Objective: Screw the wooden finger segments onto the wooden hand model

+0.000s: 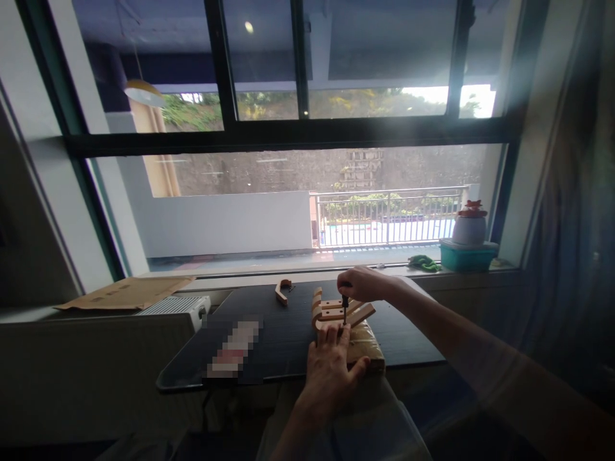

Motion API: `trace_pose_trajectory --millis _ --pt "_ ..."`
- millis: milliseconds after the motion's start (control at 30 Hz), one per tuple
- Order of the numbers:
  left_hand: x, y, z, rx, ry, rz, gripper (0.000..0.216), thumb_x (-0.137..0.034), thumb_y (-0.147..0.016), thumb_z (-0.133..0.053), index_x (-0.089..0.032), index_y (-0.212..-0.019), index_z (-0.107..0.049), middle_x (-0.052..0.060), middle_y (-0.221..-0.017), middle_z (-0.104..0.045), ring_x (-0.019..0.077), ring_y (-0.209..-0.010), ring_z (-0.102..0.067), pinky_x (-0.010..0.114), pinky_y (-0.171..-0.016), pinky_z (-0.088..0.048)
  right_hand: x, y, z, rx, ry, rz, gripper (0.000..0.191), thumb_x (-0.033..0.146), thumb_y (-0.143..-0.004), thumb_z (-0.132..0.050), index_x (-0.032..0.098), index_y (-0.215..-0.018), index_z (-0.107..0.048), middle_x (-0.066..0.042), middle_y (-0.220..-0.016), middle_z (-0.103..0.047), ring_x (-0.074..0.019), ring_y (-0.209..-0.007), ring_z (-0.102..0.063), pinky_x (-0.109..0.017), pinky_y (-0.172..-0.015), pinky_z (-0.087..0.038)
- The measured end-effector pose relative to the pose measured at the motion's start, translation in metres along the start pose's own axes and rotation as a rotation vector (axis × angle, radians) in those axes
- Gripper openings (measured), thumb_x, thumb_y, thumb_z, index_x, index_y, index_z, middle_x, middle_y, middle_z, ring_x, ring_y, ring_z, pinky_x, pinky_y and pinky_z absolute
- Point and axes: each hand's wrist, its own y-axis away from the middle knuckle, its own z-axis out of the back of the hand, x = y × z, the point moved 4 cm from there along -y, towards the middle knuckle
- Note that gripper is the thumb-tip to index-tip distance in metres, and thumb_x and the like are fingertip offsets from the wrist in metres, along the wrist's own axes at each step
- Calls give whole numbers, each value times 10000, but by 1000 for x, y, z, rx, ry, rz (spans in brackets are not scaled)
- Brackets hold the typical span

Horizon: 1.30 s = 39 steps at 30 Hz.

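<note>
My right hand [354,283] is closed around the dark handle of a screwdriver [344,310], held upright with its shaft pointing down into a wooden assembly [331,312]. Curved side pieces and flat slats with dark holes make up this assembly. My left hand [329,366] lies palm down against its near side, fingers stretched forward and the thumb spread to the right. The index fingertip is close to the screwdriver's tip, which I cannot make out clearly. Under the assembly and the thumb is a brown, wrapped-looking block [368,346].
A curved wooden piece [282,292] lies on the dark table [273,346], a small screw-like item beside it. A blurred-out object [235,349] is at the left. On the sill are flat cardboard [129,293], a teal box [467,256] with a jar, and a green item [423,262].
</note>
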Motion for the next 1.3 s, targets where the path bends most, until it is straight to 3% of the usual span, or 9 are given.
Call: trace_pose_trajectory --millis 233,433,633,833,1033,1300 --pt "-1 -1 0 -14 -3 -14 673 -592 -828 -386 -227 -1393 -383 74 -1393 -411 273 -1304 -296 377 -990 -331 -8 -5 -9 2 11 -100 271 351 -907 -513 154 -1077 -585 -60 -1051 -612 -167 -880 -601 -369 -766 -508" --pt "0 -1 0 -22 -11 -21 689 -606 -824 -379 -214 -1391 -392 75 -1396 -406 273 -1302 -299 369 -984 -339 -8 -7 -10 -9 70 -157 279 353 -904 -517 151 -1087 -580 -63 -1054 -610 -168 -878 -602 -369 -761 -510" --pt "0 -1 0 -11 -31 20 685 -593 -818 -392 -227 -1398 -385 64 -1422 -377 282 -1312 -283 358 -1004 -315 -2 2 2 -29 98 -47 248 357 -910 -488 162 -998 -613 -31 -897 -645 -139 -748 -599 -306 -680 -481" --pt "0 -1 1 9 2 13 695 -603 -823 -358 -230 -1408 -363 58 -1426 -376 275 -1329 -255 357 -1019 -288 1 9 5 -41 45 34 198 273 -892 -479 203 -984 -639 -24 -893 -674 -147 -782 -599 -253 -681 -420" --pt "-1 -1 2 28 -5 9 711 -612 -819 -347 -224 -1415 -353 52 -1431 -366 268 -1332 -249 344 -1010 -292 -7 -1 -5 -5 3 -46 271 363 -909 -503 147 -1047 -592 -49 -989 -623 -156 -832 -602 -358 -743 -502" --pt "0 -2 1 -4 -2 1 696 -591 -818 -371 -222 -1408 -364 64 -1411 -387 265 -1318 -271 349 -1007 -304 -8 -9 -13 12 9 -177 289 357 -904 -517 150 -1095 -576 -64 -1058 -607 -170 -878 -602 -367 -755 -512"
